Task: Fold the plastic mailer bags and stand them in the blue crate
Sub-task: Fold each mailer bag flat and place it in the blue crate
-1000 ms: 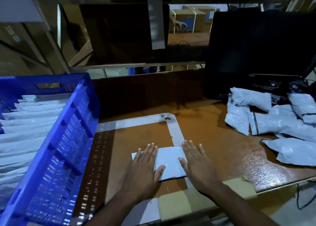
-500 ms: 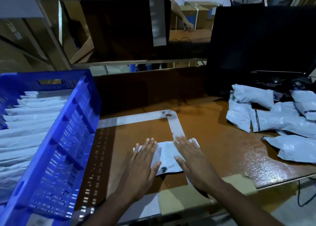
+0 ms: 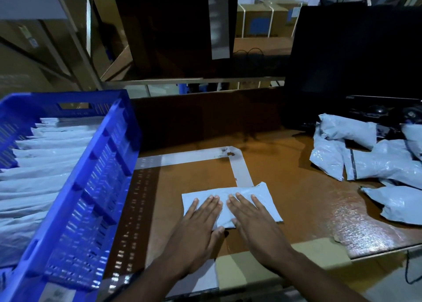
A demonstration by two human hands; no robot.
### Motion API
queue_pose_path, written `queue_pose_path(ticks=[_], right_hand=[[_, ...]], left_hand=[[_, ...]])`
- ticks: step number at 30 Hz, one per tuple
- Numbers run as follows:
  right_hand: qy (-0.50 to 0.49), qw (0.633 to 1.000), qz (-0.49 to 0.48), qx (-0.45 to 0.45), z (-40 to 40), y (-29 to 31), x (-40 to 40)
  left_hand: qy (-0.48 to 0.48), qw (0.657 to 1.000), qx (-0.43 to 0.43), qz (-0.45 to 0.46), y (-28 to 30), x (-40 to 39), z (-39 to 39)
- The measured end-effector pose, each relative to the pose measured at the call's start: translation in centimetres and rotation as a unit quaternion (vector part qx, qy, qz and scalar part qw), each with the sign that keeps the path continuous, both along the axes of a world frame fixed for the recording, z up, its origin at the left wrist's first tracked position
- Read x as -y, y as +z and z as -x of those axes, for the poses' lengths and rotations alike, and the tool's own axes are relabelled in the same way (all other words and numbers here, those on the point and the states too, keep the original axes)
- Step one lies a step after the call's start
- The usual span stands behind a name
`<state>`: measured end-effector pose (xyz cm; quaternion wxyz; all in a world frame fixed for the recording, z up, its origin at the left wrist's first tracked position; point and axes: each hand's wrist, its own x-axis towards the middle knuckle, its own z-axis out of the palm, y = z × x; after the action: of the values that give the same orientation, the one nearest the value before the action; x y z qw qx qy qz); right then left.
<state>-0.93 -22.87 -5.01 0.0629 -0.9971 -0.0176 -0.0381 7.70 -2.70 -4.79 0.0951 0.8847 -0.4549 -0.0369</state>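
Note:
A folded light-grey plastic mailer bag [image 3: 262, 198] lies flat on the brown table, near its front edge. My left hand [image 3: 198, 224] presses on the bag's left half with straight fingers. Beside it, my right hand [image 3: 253, 221] lies flat on the right half, fingers straight and pointing away from me. The blue crate [image 3: 91, 183] stands at the left and holds several folded mailer bags [image 3: 41, 164] upright in a row. A heap of unfolded mailer bags [image 3: 374, 162] lies at the right of the table.
A white tape rectangle [image 3: 242, 169] marks the table around the work spot. A dark monitor [image 3: 356, 50] and black devices stand at the back right. A dark board closes off the table's back. Shelving and cardboard boxes rise behind.
The bag has been folded over and now lies wider to the right. Both hands have come together and pressed flat on top of it.

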Motion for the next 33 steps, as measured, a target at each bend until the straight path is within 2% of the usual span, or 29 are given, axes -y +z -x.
queue_pose_path(ticks=[6, 9, 12, 15, 17, 19, 21, 26, 33], right_hand=[[0.016, 0.999, -0.032, -0.009, 0.8, 0.2, -0.3], [0.004, 0.987, -0.157, -0.036, -0.4, 1.3, 0.7], [-0.051, 0.963, -0.265, 0.012, -1.1, 2.1, 1.4], [-0.104, 0.978, -0.180, 0.021, -1.4, 1.9, 1.4], [-0.097, 0.992, -0.081, 0.023, -1.2, 1.2, 1.0], [-0.098, 0.994, -0.033, 0.021, -0.8, 0.9, 0.9], [-0.111, 0.993, -0.026, 0.014, -0.6, 0.7, 1.2], [-0.157, 0.983, -0.092, -0.027, 0.2, 0.8, 2.0], [-0.156, 0.985, -0.063, -0.045, 0.4, 0.8, 3.0]], left_hand=[[0.011, 0.999, -0.030, 0.036, -0.4, 0.0, 1.1], [0.035, 0.997, -0.045, 0.059, 0.6, 0.4, 0.7], [0.083, 0.992, -0.027, 0.094, 1.5, 1.9, 0.2], [0.118, 0.990, 0.012, 0.071, 1.4, 3.4, -0.4], [0.105, 0.993, 0.017, 0.049, 0.5, 3.2, -0.5], [0.088, 0.996, 0.022, 0.028, -0.4, 2.5, -0.5], [0.089, 0.996, 0.005, 0.013, -0.5, 2.1, -0.5], [0.130, 0.991, -0.014, 0.028, -0.5, 1.5, -0.6], [0.144, 0.989, -0.014, 0.036, -0.3, 1.1, -1.1]])
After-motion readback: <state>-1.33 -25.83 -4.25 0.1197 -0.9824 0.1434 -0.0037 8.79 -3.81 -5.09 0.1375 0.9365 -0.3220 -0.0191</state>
